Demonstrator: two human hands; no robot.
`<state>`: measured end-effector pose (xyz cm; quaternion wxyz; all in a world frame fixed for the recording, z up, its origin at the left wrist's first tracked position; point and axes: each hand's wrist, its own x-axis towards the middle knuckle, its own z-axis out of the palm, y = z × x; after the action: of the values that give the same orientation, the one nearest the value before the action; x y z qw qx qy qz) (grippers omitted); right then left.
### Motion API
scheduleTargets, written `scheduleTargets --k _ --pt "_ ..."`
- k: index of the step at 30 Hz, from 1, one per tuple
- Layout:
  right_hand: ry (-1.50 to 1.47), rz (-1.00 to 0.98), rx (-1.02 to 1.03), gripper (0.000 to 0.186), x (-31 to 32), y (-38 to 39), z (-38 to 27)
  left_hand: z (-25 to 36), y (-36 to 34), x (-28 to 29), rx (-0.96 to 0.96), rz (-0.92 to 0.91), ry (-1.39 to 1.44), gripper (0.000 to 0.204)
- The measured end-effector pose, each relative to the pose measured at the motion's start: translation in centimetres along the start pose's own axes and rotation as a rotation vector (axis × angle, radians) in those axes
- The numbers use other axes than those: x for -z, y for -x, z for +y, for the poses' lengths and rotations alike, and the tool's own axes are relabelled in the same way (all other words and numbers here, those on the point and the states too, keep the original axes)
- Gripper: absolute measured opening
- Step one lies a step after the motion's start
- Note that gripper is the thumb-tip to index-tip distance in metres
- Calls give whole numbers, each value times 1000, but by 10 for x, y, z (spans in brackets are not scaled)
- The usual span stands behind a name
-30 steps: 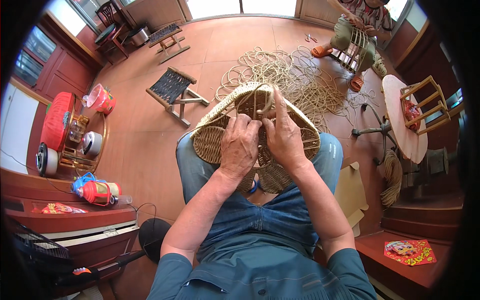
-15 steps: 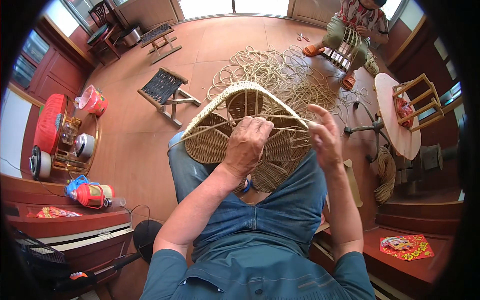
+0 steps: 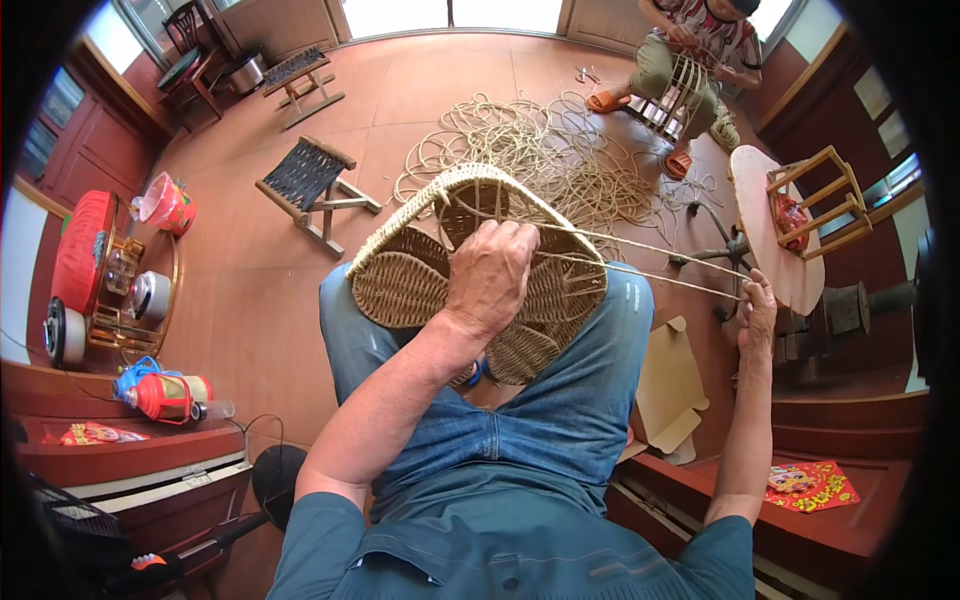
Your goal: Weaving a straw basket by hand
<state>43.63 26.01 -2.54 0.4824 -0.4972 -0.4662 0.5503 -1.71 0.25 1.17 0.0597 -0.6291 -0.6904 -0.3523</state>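
basket on lap, sides mostly woven, rim gap open | left hand clamps rim, fist closed | right hand pulls two cords taut, gripped | loose cord pile on floor: weaving left

Woven basket on lap, cord pile beyond.

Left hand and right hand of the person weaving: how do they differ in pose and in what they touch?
The left hand rests knuckles-up on the woven basket over the lap, while the right hand is stretched far out to the side, off the basket. The left hand's grip pins the weave; the right hand's grip pulls two cord strands taut. Both are bare, and the strands run between them.
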Motion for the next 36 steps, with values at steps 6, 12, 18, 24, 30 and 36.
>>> scheduleTargets --k 6,12,18,24,30,36 --pt "-64 184 -16 35 -10 -7 20 1 -2 2 42 7 20 14" --pt "-17 350 47 26 -14 -3 43 1 -2 1 57 12 20 15" --pt "44 457 7 5 -11 13 67 -2 -2 -3 41 55 29 14" --pt "69 546 23 4 -11 15 65 0 -1 1 42 87 33 10" --pt "202 516 -23 21 -6 14 64 1 -2 5 51 -33 10 13" --pt "557 288 402 20 15 18 63 -1 -1 1 50 -5 -4 14"
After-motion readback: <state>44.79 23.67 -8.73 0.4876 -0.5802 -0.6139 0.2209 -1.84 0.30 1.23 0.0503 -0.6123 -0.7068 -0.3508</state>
